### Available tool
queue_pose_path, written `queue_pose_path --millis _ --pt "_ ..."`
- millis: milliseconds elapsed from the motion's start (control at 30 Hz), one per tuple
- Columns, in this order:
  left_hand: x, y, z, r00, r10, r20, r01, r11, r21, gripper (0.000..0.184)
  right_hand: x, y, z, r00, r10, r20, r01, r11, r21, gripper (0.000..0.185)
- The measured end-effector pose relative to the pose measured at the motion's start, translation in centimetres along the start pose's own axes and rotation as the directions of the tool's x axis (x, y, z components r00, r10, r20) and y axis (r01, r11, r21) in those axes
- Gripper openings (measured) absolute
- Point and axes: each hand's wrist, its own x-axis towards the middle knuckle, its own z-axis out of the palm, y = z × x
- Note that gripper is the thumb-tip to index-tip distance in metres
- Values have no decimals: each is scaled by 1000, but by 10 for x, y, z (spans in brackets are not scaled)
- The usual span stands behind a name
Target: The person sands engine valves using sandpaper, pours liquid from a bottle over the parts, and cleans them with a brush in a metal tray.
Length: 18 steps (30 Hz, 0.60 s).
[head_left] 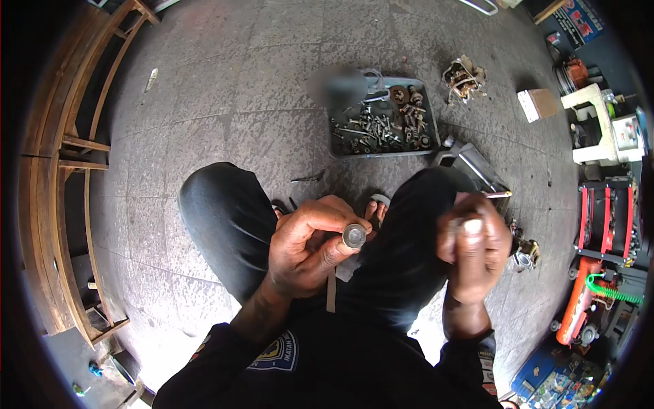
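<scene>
My left hand (303, 249) is closed, pinching a small round metal part (354, 236) between thumb and fingers. The part's flat, dull circular end faces up toward me, with a ring-shaped rim; the rest of it is hidden by my fingers. Off to the right, above my right knee, my right hand (473, 249) has its fingers curled in and is slightly blurred. Whatever it holds, if anything, is hidden. Below my left hand hangs a narrow pale strip (332, 293).
On the floor ahead lies a grey tray (381, 155) of bolts, gears and other metal parts. A dirty engine part (464, 78) and a cardboard box (538, 104) are farther right. A wooden bench (44, 225) lines the left; a red compressor tank (578, 300) stands at right.
</scene>
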Motion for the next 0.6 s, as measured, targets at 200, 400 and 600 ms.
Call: queue_pose_path --millis 200,400,600 --pt "-1 3 -3 999 51 5 -51 994 94 13 -21 5 -17 965 1 -262 15 998 58 28" --pt "1 11 2 989 114 99 -125 985 121 14 -46 6 -59 851 -213 -480 431 805 407 21" --pt "-2 -8 -5 997 -80 -18 82 985 149 12 -122 103 -89 381 257 -888 -197 961 194 31"
